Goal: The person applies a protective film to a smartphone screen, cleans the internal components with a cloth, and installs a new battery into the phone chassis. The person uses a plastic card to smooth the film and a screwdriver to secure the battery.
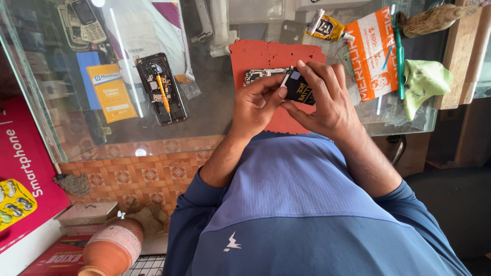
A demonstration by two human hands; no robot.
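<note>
Together our hands meet over the red mat [266, 56] on the glass table [204, 110]. Our left hand [255, 105] pinches the near-left corner of a black battery [302, 88], thumb and forefinger closed on its edge. Our right hand [327, 99] curls over the battery from the other side, its fingers [307, 67] bent down on the top edge and the thumb under the near edge, so both hands have hold of it. The battery sits tilted just above the mat, beside an opened phone [263, 75] whose circuit board shows at the left hand's fingertips; we cannot tell whether battery and phone touch.

Left of the mat, well apart, lies a second opened phone [161, 88] with an orange tool [163, 93] resting on it. Behind the mat lies a yellow glue tube [327, 26], and right of it an orange packet [371, 53], a green brush [399, 56] and a green cloth [424, 82].
</note>
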